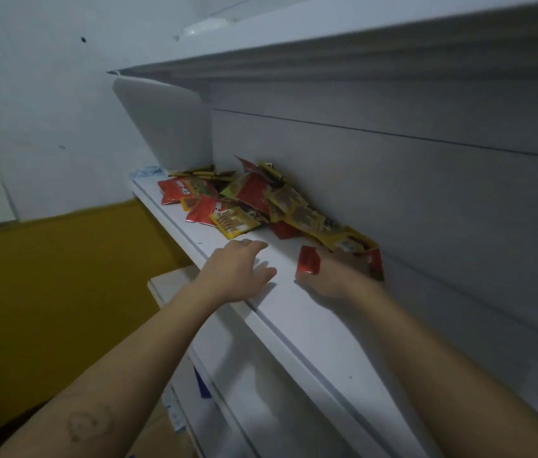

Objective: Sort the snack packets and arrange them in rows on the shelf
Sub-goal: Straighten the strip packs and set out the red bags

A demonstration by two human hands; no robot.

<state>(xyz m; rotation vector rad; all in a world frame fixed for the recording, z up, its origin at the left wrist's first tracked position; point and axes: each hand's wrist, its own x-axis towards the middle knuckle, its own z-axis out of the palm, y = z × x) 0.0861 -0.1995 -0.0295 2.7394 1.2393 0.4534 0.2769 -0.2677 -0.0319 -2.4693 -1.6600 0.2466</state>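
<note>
A jumbled pile of red and yellow snack packets (244, 200) lies on the white shelf (310, 328), heaped against the back panel. My right hand (330, 276) holds a red packet (308, 259) near the back of the shelf, just right of the pile; the hand is motion-blurred. Another red packet (376, 262) stands by the back panel behind that hand. My left hand (237, 272) rests flat on the shelf near its front edge, fingers relaxed, just short of a yellow packet (234, 223).
A white shelf board (294, 57) overhangs above. A white side bracket (168, 123) closes the shelf's far end, with a pale blue wrapper (147, 171) beside it. A lower shelf (168, 285) shows beneath. The wall to the left is white over mustard yellow.
</note>
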